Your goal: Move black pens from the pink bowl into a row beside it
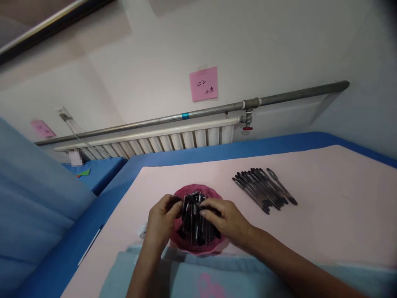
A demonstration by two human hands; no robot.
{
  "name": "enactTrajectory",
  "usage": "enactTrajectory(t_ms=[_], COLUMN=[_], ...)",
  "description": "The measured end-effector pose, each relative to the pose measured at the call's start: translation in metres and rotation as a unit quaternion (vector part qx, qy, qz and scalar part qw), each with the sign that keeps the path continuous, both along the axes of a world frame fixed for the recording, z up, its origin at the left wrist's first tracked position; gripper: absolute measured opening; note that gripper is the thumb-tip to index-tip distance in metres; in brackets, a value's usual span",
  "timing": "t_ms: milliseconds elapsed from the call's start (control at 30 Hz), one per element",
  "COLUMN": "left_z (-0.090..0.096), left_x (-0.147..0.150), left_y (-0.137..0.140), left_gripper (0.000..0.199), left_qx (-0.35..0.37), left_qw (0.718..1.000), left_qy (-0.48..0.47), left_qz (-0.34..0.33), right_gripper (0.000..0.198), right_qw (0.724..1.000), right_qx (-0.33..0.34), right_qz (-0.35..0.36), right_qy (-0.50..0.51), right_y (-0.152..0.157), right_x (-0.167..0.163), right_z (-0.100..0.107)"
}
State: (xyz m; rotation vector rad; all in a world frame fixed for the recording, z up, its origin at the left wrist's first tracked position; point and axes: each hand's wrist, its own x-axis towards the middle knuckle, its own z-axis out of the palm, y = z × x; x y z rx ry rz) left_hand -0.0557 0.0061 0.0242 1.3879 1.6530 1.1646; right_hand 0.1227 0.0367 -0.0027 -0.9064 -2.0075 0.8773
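A dark pink round basket (198, 249) with a wavy rim stands in front of me, heaped with black and grey pen parts (197, 223). My left hand (161, 213) is at its left rim, thumb and fingers closed around something dark that they mostly hide. From the right, my right hand (228, 217) reaches over the heap, and its thumb and fingers pinch a dark pen part at the top. To the right of the basket, several dark, see-through pens (260, 188) lie side by side in a slanted row.
Pink paper (325, 215) covers the blue table (217, 155). A light blue cloth (186, 275) lies along the near edge. A thin white stick (89, 245) and a crumpled white piece (142, 230) are at left. Behind stand a radiator (173, 141) and a pipe (149, 124).
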Motion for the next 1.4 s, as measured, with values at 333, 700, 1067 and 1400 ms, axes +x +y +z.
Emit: enactTrajectory(t_ms=[333, 700, 1067, 1400], left_z=[0.012, 0.006, 0.001, 0.004], left_x=[-0.001, -0.008, -0.012, -0.018], left_y=[0.001, 0.000, 0.001, 0.000], left_gripper=[0.029, 0.026, 0.024, 0.025], left_qx=[-0.038, -0.055, -0.029, -0.045], left_qw=[0.921, 0.939, 0.969, 0.965], left_qy=[-0.385, -0.339, -0.242, -0.252], left_qz=[0.035, -0.034, -0.043, -0.055], right_gripper=[0.013, 0.014, 0.012, 0.016], right_qw=[0.998, 0.998, 0.977, 0.967], right_qx=[0.041, 0.044, 0.179, 0.216], right_qz=[0.048, 0.053, 0.014, 0.017], right_qy=[0.023, -0.015, -0.113, -0.138], right_y=[-0.004, -0.004, -0.007, -0.011], right_x=[0.003, 0.004, 0.001, 0.000], right_z=[0.005, 0.006, 0.006, 0.005])
